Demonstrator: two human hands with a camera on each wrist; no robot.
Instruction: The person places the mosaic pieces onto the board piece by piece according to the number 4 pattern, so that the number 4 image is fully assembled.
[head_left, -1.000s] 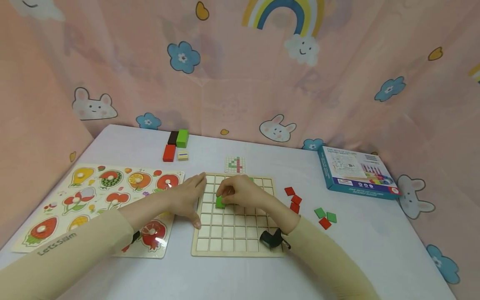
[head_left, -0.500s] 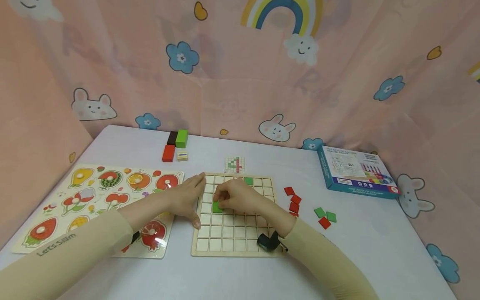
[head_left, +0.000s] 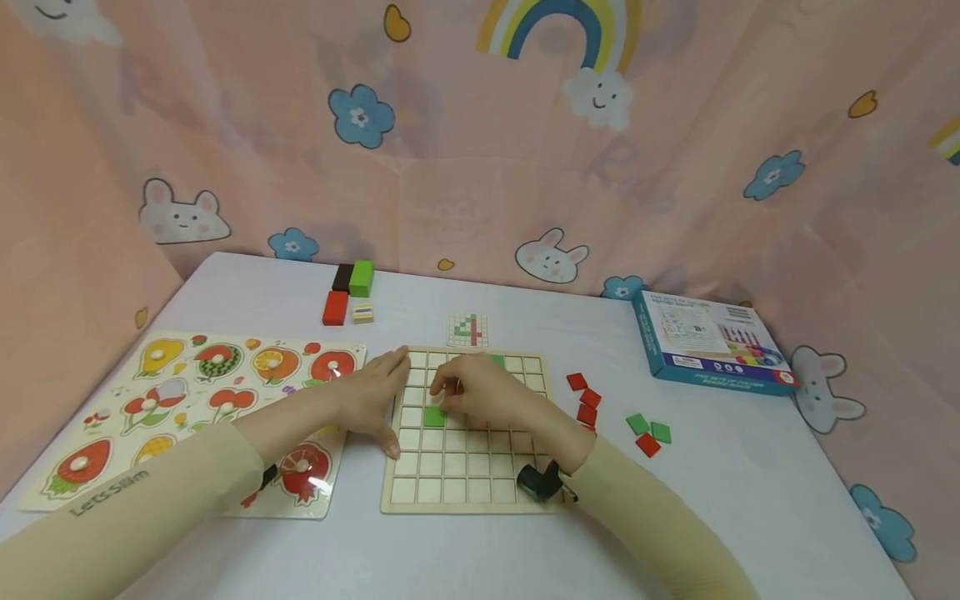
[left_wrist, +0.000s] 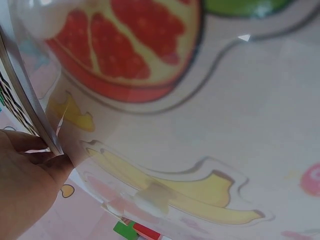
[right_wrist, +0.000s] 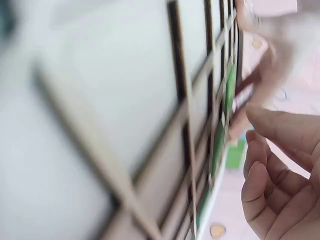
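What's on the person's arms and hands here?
Both hands, the left hand and the right hand, are bare. Long pale yellow sleeves cover both arms; the left one carries grey lettering. A black device sits at the right wrist, and a dark strap shows at the left.

Head view was evenly and softly lit, bright, with faint shadows under the forearms. Glare patch sat on the fruit puzzle (head_left: 197, 400) near the desk's front-left edge. Slight wide-angle bending showed at frame edges. Left wrist view was close and soft, hazed by reflection. Right wrist view was heavily blurred; grid board (right_wrist: 150, 125) out of focus.
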